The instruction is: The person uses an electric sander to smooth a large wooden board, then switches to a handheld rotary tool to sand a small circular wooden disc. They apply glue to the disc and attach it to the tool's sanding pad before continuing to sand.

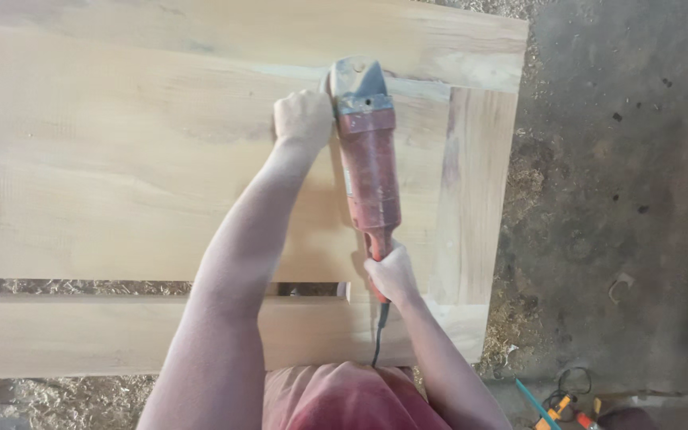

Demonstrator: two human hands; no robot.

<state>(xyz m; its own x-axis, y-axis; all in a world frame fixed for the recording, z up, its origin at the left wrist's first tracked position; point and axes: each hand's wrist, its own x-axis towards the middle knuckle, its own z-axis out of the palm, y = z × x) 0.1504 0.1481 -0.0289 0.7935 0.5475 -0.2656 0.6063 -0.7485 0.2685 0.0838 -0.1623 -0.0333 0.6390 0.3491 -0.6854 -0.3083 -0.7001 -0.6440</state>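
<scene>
Here 2 hands, left hand (302, 116) and right hand (392, 275), grip red grinder (369, 159) on wooden panel (121, 175).

Pale wood panel (121, 159) smooth, matt; grinder (369, 151) dusty red plastic, grey metal head.

The angle grinder (369, 155) has a dusty red body, kind of faded, with a dull grey metal head up front and a black cord (379, 334) trailing off the back. The wood panel (121, 175) under it is pale tan with darker brown grain streaks, and the frame piece on the right runs a bit browner. The floor (623, 159) is dark grey, speckled with pale sawdust near the edges. Shirt (344, 398) is a washed-out red-pink, and there's something orange and teal (555, 406) down in the corner.
</scene>
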